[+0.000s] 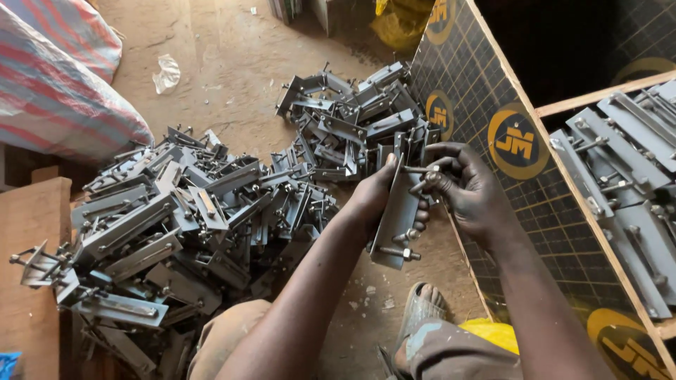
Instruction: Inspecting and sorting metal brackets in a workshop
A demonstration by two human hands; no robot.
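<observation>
The left hand (380, 197) hid the metal bracket's (396, 218) upper half; the right edge cut off the stacked plates (627, 176).

I see my left hand (377, 193) gripping a grey metal bracket (396, 218), right hand (465, 186) pinching its top bolt (422, 170); bracket pile (183, 218) on dirt floor (225, 63).

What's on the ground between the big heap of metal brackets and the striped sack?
In the head view, only bare dirt floor lies between the heap of brackets and the striped sack, plus a crumpled white scrap farther back.
</observation>
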